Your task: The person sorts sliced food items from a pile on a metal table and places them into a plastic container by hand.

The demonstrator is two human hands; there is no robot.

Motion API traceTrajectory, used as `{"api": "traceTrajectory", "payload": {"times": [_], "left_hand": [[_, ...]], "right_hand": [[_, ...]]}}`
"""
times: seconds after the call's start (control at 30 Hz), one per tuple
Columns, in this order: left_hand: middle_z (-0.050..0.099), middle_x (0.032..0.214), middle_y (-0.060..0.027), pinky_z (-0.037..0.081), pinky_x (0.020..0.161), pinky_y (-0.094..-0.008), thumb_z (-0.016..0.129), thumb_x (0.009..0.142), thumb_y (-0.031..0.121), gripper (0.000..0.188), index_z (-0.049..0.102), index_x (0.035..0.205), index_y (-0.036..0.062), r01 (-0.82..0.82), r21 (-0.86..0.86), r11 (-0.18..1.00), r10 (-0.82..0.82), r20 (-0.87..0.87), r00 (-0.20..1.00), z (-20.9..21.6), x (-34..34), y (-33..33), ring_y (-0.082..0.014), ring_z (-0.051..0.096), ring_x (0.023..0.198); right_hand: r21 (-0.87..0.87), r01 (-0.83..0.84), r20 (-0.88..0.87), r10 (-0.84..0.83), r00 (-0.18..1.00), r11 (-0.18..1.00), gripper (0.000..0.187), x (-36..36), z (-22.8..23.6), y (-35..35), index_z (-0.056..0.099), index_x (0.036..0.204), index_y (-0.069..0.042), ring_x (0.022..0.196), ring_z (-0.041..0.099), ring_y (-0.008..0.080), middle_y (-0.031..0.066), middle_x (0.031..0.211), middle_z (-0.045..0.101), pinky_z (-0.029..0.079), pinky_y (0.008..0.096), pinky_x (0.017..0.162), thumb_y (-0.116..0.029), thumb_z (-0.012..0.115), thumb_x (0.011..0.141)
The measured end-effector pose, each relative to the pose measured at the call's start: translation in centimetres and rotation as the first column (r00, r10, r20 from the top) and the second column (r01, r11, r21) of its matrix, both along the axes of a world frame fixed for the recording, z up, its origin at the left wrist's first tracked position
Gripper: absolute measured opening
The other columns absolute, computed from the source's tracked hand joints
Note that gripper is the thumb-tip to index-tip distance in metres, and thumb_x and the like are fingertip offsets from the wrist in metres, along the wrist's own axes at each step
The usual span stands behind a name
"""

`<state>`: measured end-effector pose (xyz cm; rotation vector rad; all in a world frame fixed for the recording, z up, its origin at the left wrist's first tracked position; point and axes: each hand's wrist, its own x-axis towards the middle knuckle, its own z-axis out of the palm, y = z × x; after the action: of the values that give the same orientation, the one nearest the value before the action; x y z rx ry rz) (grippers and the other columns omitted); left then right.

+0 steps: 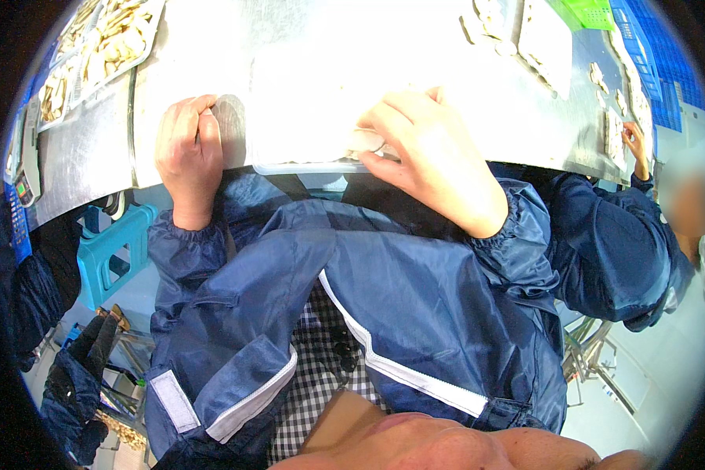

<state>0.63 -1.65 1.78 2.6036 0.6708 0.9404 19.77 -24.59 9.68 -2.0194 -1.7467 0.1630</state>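
Right hand (427, 153), back upward and angled leftward, pinches pale, smooth slice (365, 141) between thumb and fingers above near edge of translucent plastic tray (298, 168). Left of grip, left hand (188, 149) curls fistlike over grey metal table (78, 168); whether it grasps anything, cannot tell. Below grip, glossy navy jacket (415, 290) with gathered cuffs opens over checked shirt (299, 392). Far left of grip, pale elongated pieces (117, 47) heap; nearby device (27, 164) has display too small to read. Far right, co-worker's hand (635, 143).
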Motion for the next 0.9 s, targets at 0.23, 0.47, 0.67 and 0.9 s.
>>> {"api": "traceTrajectory", "payload": {"times": [0.23, 0.47, 0.67, 0.9], "left_hand": [[0.07, 0.098, -0.015, 0.054, 0.084, -0.0375, 0.057, 0.093, 0.001, 0.015, 0.07, 0.1, 0.0002, 0.019, -0.004, 1.0, -0.019, 0.017, 1.0, -0.2, -0.2, 0.1, -0.031, 0.067, 0.091], [0.07, 0.098, -0.0171, 0.054, 0.083, -0.0397, 0.058, 0.093, -0.002, 0.017, 0.068, 0.105, 0.0005, 0.044, -0.004, 0.999, -0.044, 0.065, 0.997, -0.9, -0.1, 0.1, -0.0337, 0.067, 0.091], [0.069, 0.097, -0.0163, 0.054, 0.08, -0.0384, 0.058, 0.091, -0.006, 0.019, 0.069, 0.105, 0.0004, 0.019, -0.001, 1.0, -0.019, 0.049, 0.999, 0.1, -0.1, -0.3, -0.0333, 0.067, 0.089], [0.068, 0.096, -0.0165, 0.054, 0.08, -0.0382, 0.06, 0.089, -0.007, 0.018, 0.069, 0.103, -0.0005, -0.003, -0.067, 0.998, 0.003, 0.006, 1.0, 0.8, -0.7, -0.7, -0.0329, 0.067, 0.089]], "right_hand": [[0.061, 0.073, 0.012, -0.074, 0.997, 0.995, 0.026, 5.7, 1.0, 0.5, 0.068, 0.103, -0.01, 0.078, 0.07, 0.026, 0.0099, 0.084, 0.068, 0.054, 0.0387, 0.069, -0.025, 0.079, 0.085], [-0.213, 0.181, -0.153, -0.215, 0.965, 0.96, 0.023, 14.9, 0.2, 10.2, 0.074, 0.102, 0.001, 0.078, 0.07, 0.0283, 0.0197, 0.09, 0.074, 0.056, 0.0383, 0.074, -0.02, 0.065, 0.095], [0.002, 0.43, 0.274, -0.414, 0.868, 0.903, 0.038, 18.7, -4.5, 18.7, 0.076, 0.097, -0.001, 0.089, 0.071, 0.0357, 0.0211, 0.096, 0.074, 0.055, 0.0449, 0.081, -0.036, 0.062, 0.093], [-0.348, 0.344, 0.268, -0.259, 0.928, 0.872, 0.04, 19.2, -5.3, 18.9, 0.078, 0.092, -0.003, 0.088, 0.072, 0.0387, 0.0223, 0.093, 0.074, 0.057, 0.0472, 0.08, -0.038, 0.06, 0.091]]}}
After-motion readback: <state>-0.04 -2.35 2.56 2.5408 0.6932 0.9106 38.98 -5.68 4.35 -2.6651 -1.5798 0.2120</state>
